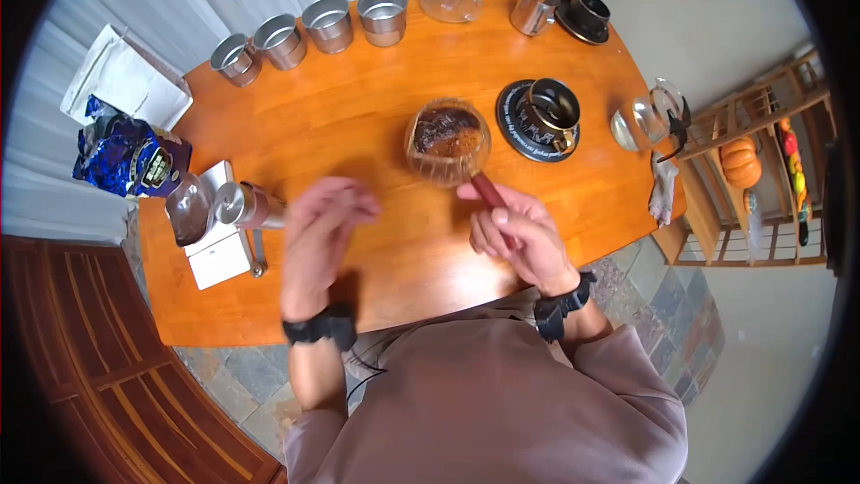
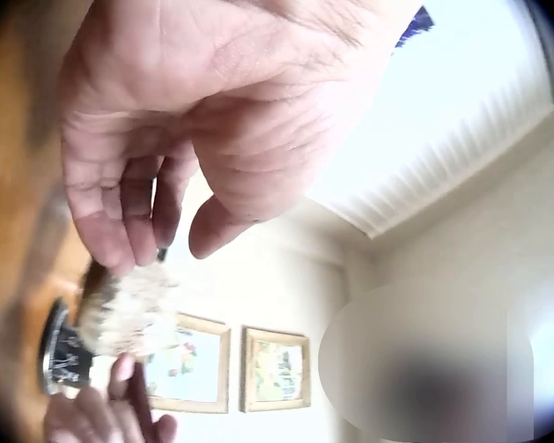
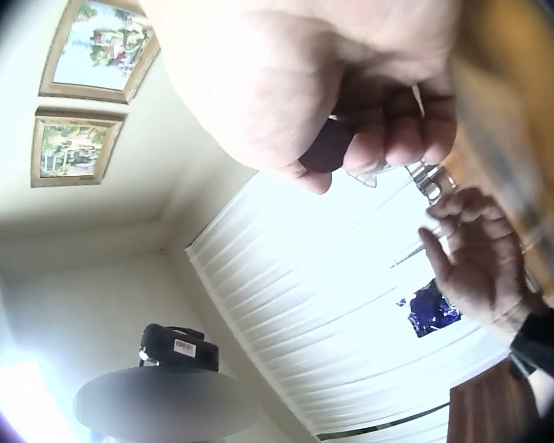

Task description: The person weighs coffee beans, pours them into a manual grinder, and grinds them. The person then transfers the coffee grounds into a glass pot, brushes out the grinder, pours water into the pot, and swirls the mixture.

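My right hand (image 1: 528,237) grips the dark red handle (image 1: 488,190) of a round, ribbed glass vessel (image 1: 446,170). Dark and lighter brown stuff, like coffee grounds, shows inside its bowl. The vessel is over the middle of the table. My left hand (image 1: 324,237) hovers to the left of it, palm inward, fingers loosely bent with nothing between them. Nearest to the left hand stands a metal canister (image 1: 246,206) by a white scale (image 1: 219,255). Beyond the right hand, a black cup (image 1: 551,108) sits on a black saucer (image 1: 520,143) with white lettering.
Several metal cups (image 1: 327,27) line the back edge of the wooden table (image 1: 358,116). A blue bag (image 1: 130,157), a white bag (image 1: 134,81) and a clear container (image 1: 188,211) stand left. A glass pot (image 1: 640,121) and a cloth (image 1: 663,188) lie near the right edge.
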Motion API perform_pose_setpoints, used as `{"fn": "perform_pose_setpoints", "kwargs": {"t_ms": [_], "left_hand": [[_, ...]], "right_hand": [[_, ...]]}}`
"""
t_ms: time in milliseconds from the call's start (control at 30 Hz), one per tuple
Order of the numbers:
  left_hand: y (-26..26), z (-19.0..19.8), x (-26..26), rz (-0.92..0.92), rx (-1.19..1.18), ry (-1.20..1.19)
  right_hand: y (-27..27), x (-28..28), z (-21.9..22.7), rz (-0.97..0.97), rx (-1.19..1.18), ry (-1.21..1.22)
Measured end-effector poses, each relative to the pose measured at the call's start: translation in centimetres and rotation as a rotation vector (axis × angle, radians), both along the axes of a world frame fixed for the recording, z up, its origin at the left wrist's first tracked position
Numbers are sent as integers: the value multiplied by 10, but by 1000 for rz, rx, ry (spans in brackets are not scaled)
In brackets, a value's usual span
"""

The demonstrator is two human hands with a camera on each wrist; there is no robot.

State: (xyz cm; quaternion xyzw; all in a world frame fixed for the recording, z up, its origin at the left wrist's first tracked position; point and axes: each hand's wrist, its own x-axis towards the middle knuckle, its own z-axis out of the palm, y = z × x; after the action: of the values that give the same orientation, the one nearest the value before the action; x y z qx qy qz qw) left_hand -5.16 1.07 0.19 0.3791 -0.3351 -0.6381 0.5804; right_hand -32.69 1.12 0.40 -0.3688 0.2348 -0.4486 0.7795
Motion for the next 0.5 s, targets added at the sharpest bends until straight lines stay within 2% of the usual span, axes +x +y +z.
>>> {"fn": "perform_pose_setpoints", "kwargs": {"t_ms": [33,67,100,133,167,200,233,500], "left_hand": [[10,25,6,127,-136,-68],[21,51,12,225,-327,-250],[36,100,13,325,-462,-457],[51,125,21,584,-800,-877],[63,162,24,578,-788,-852],[73,199,29,753,-1103,-644],[79,214,31,930,-1402,-412],[92,184,29,1027,-1319,-347]], "right_hand": [[0,-3,2,-9,-2,14],[3,-3,5,31,-5,-10],[10,-2,6,67,3,-32],[7,1,2,66,-5,-48],[1,4,4,60,-11,4],[-6,7,5,48,1,-10],[-8,7,6,38,13,-25],[7,9,-3,78,35,-42]]}}
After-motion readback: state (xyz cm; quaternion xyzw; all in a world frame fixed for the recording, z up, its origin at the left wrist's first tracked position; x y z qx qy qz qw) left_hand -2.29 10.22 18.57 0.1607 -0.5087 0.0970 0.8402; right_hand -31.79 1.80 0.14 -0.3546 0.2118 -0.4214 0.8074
